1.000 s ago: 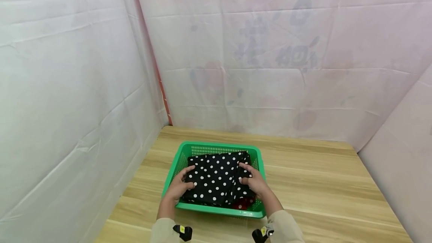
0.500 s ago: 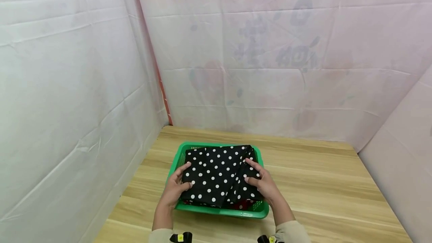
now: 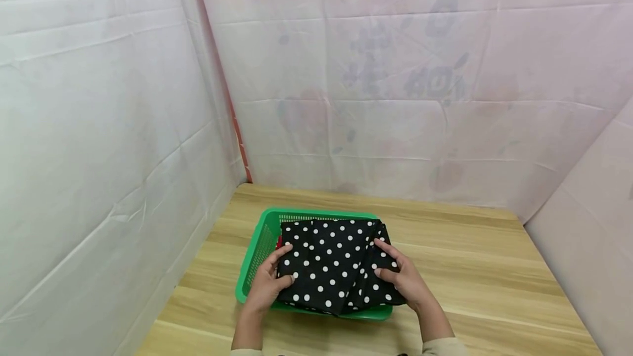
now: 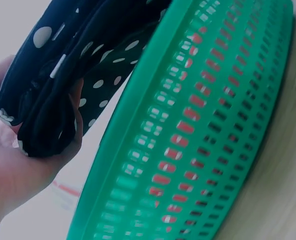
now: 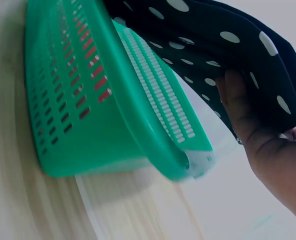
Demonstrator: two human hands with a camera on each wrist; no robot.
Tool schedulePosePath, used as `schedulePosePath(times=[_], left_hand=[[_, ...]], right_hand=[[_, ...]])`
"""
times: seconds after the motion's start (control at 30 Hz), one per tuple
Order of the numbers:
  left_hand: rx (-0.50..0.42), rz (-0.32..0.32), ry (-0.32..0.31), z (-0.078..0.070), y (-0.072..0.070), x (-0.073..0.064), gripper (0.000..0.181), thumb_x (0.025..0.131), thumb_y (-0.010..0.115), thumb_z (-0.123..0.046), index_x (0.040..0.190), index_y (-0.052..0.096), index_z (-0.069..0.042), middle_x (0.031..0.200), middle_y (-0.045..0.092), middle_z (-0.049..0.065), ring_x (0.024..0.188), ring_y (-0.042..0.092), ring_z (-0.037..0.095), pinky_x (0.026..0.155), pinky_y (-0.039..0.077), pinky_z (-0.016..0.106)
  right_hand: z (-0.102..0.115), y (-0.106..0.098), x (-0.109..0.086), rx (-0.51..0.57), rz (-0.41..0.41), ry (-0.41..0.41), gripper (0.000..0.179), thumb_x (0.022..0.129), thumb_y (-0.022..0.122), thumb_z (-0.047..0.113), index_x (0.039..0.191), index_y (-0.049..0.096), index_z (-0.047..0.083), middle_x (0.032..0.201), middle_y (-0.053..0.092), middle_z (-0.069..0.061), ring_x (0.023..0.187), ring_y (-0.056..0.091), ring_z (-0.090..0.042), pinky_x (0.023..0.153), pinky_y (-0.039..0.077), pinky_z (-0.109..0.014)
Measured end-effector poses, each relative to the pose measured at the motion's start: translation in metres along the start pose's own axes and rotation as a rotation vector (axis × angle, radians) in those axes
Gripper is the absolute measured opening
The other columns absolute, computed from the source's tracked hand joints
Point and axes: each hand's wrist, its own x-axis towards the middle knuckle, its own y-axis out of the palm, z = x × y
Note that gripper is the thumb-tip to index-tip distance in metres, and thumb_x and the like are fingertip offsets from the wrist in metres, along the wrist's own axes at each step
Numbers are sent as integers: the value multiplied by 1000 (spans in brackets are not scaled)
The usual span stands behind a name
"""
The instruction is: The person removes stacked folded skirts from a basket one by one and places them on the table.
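The folded dotted cloth (image 3: 331,268) is held above the green basket (image 5: 98,145), reaching over its right rim. For a good lift, both hands should rise evenly, so that the layers do not slide open. The left hand (image 3: 266,288) and right hand (image 3: 409,282) pinch opposite side edges, thumbs on top, some fingers beneath. A red item (image 3: 279,243) is too covered to identify surely.

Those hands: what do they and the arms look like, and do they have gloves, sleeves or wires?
They are a person's. The left hand and right hand wear no gloves, and both arms are bare as far as the beige sleeves at the head view's bottom edge. No wires show.
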Motion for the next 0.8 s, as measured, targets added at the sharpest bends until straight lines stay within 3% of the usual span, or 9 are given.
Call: schedulePosePath(times=[0.27,0.3,0.37,0.8], left_hand=[[-15,-10,-25,8,25,3,62,70,55,10,126,42,-14,126,38,12,104,45,24,74,46,31],[-12,-15,-44,0,26,-1,60,71,55,9,126,42,-14,126,37,11,104,45,24,74,46,31],[-17,-15,-55,0,31,0,59,73,55,7,126,43,-16,127,36,10,104,44,23,74,46,31],[-58,19,-60,7,62,7,55,76,55,4,125,44,-18,124,39,10,104,44,24,75,45,32]], right_hand=[[0,-20,-15,-55,-44,-14,62,76,61,3,131,36,16,133,24,-11,94,50,-27,68,47,-34],[5,-19,-17,-55,-47,-6,62,75,61,3,130,37,16,133,23,-10,94,49,-28,68,47,-33],[5,-24,-19,-61,-62,-15,62,75,61,2,130,37,16,133,25,-10,96,48,-29,68,47,-33],[5,-55,-32,5,-84,8,64,78,58,2,134,30,16,124,34,-19,81,56,-24,63,48,-40]])
